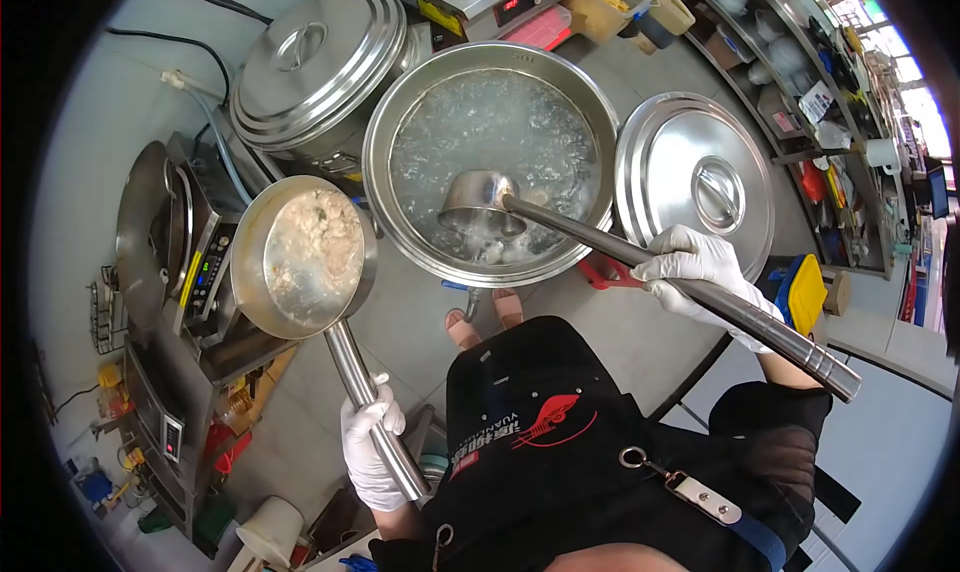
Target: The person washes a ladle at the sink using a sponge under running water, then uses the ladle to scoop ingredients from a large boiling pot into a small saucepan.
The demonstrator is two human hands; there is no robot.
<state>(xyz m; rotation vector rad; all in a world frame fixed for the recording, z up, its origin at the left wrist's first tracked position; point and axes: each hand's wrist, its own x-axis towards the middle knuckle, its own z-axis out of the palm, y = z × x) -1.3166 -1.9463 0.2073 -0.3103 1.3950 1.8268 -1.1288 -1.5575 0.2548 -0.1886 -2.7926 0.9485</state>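
My left hand (372,450), in a white glove, is closed round the handle of a metal saucepan (250,307). Pale, lumpy food in cloudy liquid (315,247) lies inside the pan. My right hand (700,272), also gloved, grips the long handle of a metal ladle (480,197). The ladle's bowl is over the large steel pot (608,122), partly at the surface of the bubbling, cloudy liquid (500,112). Left of the pot, the saucepan is held apart from the ladle.
A lidded steel pot (300,57) stands at the upper left. To the right of the open pot rests a round metal lid (700,187). A wok (140,237) and control panel (205,272) are at the left; loaded shelves (800,102) line the right.
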